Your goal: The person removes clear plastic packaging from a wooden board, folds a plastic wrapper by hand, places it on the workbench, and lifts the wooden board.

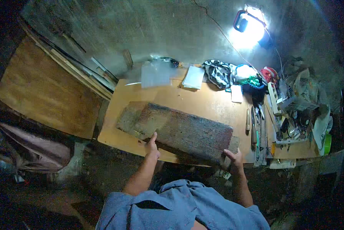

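A dark, worn wooden board (187, 132) lies slanted over the front part of the table, with another lighter brown piece (130, 117) showing beneath its left end. My left hand (153, 146) grips the board's front edge toward the left, thumb on top and fingers hidden below. At the right end, my right hand (234, 156) holds the board's corner, thumb over the edge and the other fingers mostly out of sight underneath.
The wooden table (114, 132) bears white papers (194, 77), a patterned cloth (218, 73) and long hand tools (253, 130) on the right. A cluttered tray (291, 141) sits farther right. A bright lamp (250, 30) hangs on the wall. A large brown panel (49, 92) stands left.
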Action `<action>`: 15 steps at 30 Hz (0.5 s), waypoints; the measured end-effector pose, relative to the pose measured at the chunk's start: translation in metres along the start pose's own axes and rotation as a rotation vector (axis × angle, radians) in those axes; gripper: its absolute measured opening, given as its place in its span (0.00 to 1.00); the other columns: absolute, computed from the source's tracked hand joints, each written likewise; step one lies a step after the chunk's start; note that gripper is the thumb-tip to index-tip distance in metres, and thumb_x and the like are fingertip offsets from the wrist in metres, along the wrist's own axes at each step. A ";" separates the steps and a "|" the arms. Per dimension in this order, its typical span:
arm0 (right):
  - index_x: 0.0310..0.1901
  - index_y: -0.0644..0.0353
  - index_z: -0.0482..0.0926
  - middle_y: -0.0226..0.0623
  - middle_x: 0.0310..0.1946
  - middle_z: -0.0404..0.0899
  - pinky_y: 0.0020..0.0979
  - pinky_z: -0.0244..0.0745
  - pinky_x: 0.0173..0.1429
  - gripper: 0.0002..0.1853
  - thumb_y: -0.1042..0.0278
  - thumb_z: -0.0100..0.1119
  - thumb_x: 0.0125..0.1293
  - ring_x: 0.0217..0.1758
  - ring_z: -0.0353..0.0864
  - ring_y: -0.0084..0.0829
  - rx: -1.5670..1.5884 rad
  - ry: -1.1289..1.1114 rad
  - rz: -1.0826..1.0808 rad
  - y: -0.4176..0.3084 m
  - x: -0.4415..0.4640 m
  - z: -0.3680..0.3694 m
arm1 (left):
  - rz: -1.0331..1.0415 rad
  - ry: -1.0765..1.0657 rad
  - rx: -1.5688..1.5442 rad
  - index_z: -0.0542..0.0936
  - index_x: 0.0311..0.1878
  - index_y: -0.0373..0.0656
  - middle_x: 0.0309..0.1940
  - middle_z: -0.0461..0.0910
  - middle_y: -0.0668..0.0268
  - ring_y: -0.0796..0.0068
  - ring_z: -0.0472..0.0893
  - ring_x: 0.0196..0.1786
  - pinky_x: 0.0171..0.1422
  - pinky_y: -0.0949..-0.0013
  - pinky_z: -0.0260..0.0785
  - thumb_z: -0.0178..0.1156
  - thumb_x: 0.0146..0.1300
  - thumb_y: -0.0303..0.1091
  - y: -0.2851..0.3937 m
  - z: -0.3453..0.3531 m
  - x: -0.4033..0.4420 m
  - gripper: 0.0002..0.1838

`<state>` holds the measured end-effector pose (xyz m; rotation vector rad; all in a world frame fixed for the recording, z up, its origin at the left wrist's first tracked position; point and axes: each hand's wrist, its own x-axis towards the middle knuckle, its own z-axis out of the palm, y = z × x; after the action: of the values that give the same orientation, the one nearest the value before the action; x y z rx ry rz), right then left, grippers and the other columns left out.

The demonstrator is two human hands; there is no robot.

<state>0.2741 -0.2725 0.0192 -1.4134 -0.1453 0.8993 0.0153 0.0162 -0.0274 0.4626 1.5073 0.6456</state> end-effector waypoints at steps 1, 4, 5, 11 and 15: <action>0.53 0.63 0.69 0.36 0.42 0.78 0.36 0.73 0.53 0.26 0.72 0.67 0.53 0.45 0.79 0.32 0.022 -0.016 -0.043 -0.013 -0.011 0.010 | 0.003 0.011 -0.001 0.55 0.73 0.46 0.75 0.45 0.55 0.55 0.44 0.76 0.74 0.41 0.37 0.72 0.48 0.54 -0.007 -0.005 0.016 0.53; 0.53 0.64 0.69 0.37 0.42 0.78 0.36 0.74 0.52 0.26 0.72 0.67 0.52 0.45 0.79 0.32 -0.106 0.068 -0.058 0.013 -0.006 0.000 | 0.035 -0.164 -0.166 0.63 0.69 0.44 0.71 0.57 0.57 0.55 0.51 0.74 0.73 0.42 0.42 0.73 0.48 0.52 -0.015 -0.020 0.034 0.48; 0.55 0.64 0.68 0.38 0.43 0.78 0.36 0.74 0.53 0.28 0.73 0.68 0.51 0.46 0.79 0.31 -0.034 0.049 -0.043 0.020 -0.009 -0.005 | 0.012 -0.216 -0.231 0.65 0.67 0.44 0.69 0.60 0.58 0.55 0.56 0.71 0.71 0.44 0.48 0.73 0.48 0.50 -0.017 -0.022 0.033 0.44; 0.58 0.65 0.67 0.40 0.48 0.76 0.36 0.72 0.55 0.37 0.67 0.75 0.47 0.48 0.78 0.35 -0.495 0.127 -0.136 0.006 -0.028 -0.012 | -0.016 -0.277 -0.350 0.76 0.53 0.46 0.50 0.75 0.64 0.61 0.75 0.51 0.52 0.57 0.71 0.72 0.51 0.44 -0.022 -0.043 -0.001 0.27; 0.58 0.66 0.67 0.41 0.50 0.76 0.37 0.72 0.56 0.40 0.63 0.78 0.44 0.49 0.77 0.36 -0.450 0.035 -0.279 0.011 -0.033 -0.029 | 0.055 -0.325 -0.420 0.79 0.43 0.48 0.34 0.80 0.69 0.68 0.79 0.35 0.39 0.63 0.74 0.71 0.52 0.42 -0.013 -0.059 -0.058 0.18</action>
<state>0.2638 -0.3168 0.0174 -1.7689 -0.5319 0.6300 -0.0394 -0.0379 0.0069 0.2690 1.0198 0.8621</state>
